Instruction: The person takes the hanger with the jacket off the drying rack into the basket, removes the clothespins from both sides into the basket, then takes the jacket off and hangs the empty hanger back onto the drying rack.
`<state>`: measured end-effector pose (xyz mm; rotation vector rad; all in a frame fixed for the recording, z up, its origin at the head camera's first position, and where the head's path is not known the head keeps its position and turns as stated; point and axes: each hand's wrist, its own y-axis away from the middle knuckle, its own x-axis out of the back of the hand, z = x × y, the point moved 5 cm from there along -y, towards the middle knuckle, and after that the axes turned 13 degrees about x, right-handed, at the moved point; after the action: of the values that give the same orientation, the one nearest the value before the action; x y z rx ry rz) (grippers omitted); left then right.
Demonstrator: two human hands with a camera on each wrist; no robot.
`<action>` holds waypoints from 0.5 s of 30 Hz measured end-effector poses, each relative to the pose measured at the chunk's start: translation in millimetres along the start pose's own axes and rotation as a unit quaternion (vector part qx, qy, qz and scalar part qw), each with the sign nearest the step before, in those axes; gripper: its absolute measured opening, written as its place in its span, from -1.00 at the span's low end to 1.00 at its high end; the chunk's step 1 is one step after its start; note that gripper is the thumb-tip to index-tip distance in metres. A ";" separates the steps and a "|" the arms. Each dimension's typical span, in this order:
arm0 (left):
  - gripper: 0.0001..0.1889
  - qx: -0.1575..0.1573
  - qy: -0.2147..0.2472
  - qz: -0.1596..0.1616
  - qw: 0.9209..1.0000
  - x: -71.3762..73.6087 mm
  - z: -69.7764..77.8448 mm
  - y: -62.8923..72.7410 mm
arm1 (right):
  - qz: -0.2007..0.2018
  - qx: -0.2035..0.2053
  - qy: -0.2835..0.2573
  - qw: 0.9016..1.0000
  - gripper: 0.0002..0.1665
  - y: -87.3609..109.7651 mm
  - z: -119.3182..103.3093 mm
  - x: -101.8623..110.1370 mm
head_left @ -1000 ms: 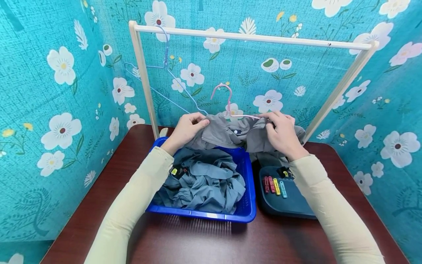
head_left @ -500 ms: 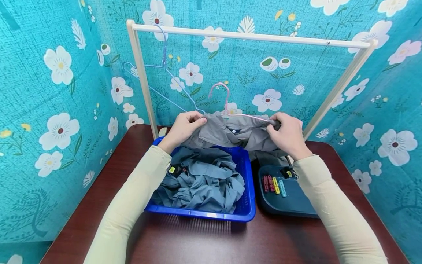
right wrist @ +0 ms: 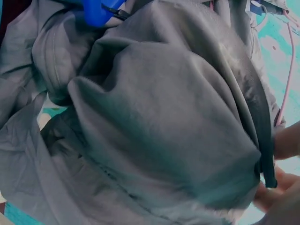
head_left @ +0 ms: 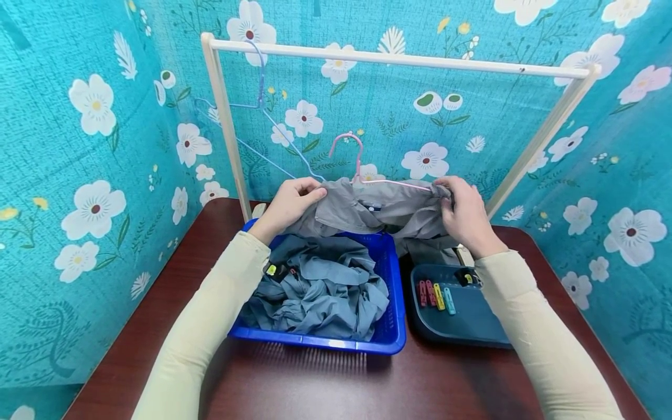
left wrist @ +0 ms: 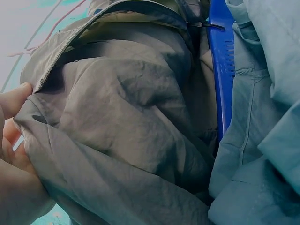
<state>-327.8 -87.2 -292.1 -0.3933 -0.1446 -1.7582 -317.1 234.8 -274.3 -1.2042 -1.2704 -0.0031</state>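
Note:
A grey zip-front jacket [head_left: 341, 211] is held up behind the blue basket, its collar facing me. A pink hanger [head_left: 360, 153] stands up out of the collar, and one arm of it runs along the right shoulder. My left hand [head_left: 295, 201] pinches the jacket's left side between thumb and fingers. On the right side, my right hand [head_left: 467, 217] grips the cloth close to the hanger's end. The left wrist view has the zipper edge [left wrist: 63, 54] beside the left fingertips. Folds of jacket [right wrist: 164, 108] fill the right wrist view and partly hide the right fingers.
The blue basket [head_left: 315, 341] holds a crumpled blue-grey garment [head_left: 325, 286]. To its right, a dark tray [head_left: 472, 324] carries several clothespins [head_left: 438, 296]. Overhead spans a wooden rack bar [head_left: 399, 60], with a blue hanger [head_left: 261, 81] at its left end.
My right hand has shifted a little to the right along the shoulder, drawing the cloth outward over the hanger's right arm. The left hand keeps its pinch, nearly still.

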 end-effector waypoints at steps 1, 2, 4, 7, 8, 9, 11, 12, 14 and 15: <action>-0.80 0.001 -0.001 0.000 1.000 0.0 3.9 2.7 | 0.006 0.009 -0.002 1.000 -0.65 0.3 -0.3 0.3; -0.80 0.000 -0.002 -0.001 1.000 -0.1 7.5 5.3 | 0.011 0.017 -0.002 1.000 -0.66 0.4 -0.7 0.6; -0.81 -0.003 -0.003 -0.001 1.000 0.1 12.4 8.7 | 0.020 0.026 0.005 0.999 -0.66 0.3 -0.9 1.3; -0.81 -0.010 0.000 0.004 1.000 0.5 3.5 1.9 | 0.028 0.011 0.015 0.999 -0.64 0.5 0.5 2.7; -0.81 -0.014 0.000 0.008 1.000 0.5 -0.1 -0.9 | 0.026 0.002 0.019 0.999 -0.64 0.6 1.1 3.0; -0.81 -0.016 0.000 0.011 1.000 0.2 -3.4 -3.6 | 0.022 -0.008 0.025 0.999 -0.63 1.0 2.1 2.8; -0.80 -0.021 -0.002 0.019 1.000 -0.3 -8.3 -7.9 | 0.009 -0.030 0.032 0.999 -0.63 2.2 3.2 1.1; -0.80 -0.023 -0.003 0.023 0.999 -0.8 -8.4 -8.5 | 0.000 -0.042 0.039 0.998 -0.62 2.8 3.2 -0.4; -0.80 -0.025 -0.005 0.029 0.999 -1.5 -7.3 -9.0 | -0.018 -0.055 0.059 0.997 -0.58 3.3 1.9 -3.4; -0.80 -0.025 -0.004 0.030 0.999 -1.8 -6.9 -9.1 | -0.023 -0.057 0.069 0.996 -0.57 3.5 1.2 -4.6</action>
<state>-337.6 -85.6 -298.1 -0.4367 -0.0928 -1.7035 -317.6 234.5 -280.1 -1.2497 -1.1882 -0.1912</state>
